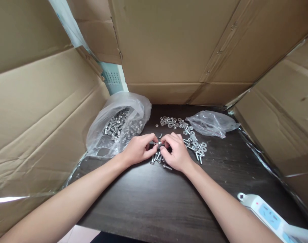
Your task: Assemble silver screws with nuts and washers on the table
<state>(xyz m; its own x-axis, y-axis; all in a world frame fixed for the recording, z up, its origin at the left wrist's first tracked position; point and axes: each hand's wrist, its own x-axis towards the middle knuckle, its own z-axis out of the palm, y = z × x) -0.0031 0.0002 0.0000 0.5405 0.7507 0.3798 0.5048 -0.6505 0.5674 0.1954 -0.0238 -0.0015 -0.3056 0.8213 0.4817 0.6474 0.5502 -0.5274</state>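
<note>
Over the middle of the dark table, my left hand (141, 147) and my right hand (177, 150) meet fingertip to fingertip. Between them a small silver bolt (156, 144) lies roughly sideways, its left end in the pinch of my left thumb and fingers. At its right my right thumb and fingers close around what looks like a nut (159, 143), partly hidden by the fingertips. Just below the hands lie several loose bolts (158, 157), one of them (167, 166) under my right palm. Another bolt (160, 136) shows behind the fingertips.
A clear plastic bag (95, 135) full of bolts stands open at the left. Nuts and flat washers (194, 140) are scattered at the right, with a crumpled plastic bag (211, 123) behind. Cardboard walls (174, 50) surround the table (144, 202). A power strip (264, 209) lies at front right.
</note>
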